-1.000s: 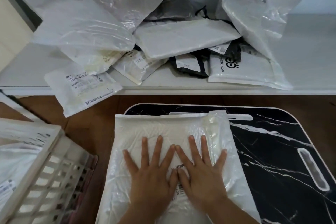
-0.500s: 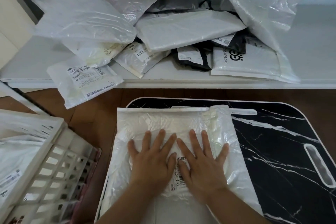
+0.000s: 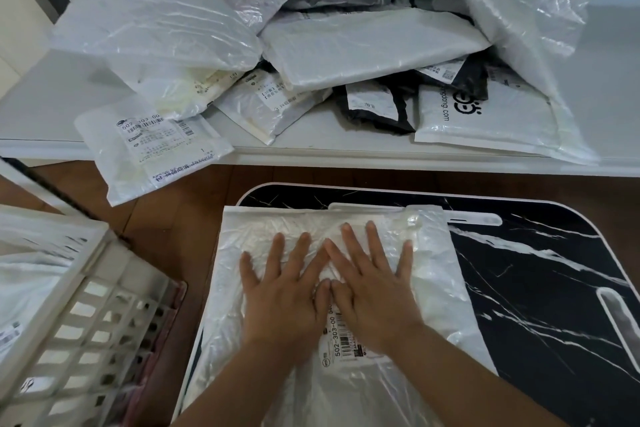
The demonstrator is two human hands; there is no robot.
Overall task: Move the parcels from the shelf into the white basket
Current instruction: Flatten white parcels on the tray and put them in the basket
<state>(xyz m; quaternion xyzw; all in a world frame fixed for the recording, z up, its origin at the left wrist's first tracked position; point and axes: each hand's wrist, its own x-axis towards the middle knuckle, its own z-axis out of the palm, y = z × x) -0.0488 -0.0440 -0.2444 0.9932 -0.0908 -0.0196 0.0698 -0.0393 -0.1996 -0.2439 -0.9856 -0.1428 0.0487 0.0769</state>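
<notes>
Left hand (image 3: pixel 284 298): flat, fingers spread, pressing the white parcel (image 3: pixel 332 295), grasping nothing.
Right hand (image 3: pixel 374 291): flat beside it, likely smoothing the parcel.
Parcel: crinkled white plastic, barcode label, lying on the black marbled board (image 3: pixel 540 288).
Basket (image 3: pixel 86 315): left of the board.
Shelf (image 3: pixel 52 107): beyond the board, piled with parcels.

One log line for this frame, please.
left hand: flat on white parcel | right hand: flat on it | parcel: on marble board | white basket: left

bare forearms, no sleeves or jewellery
</notes>
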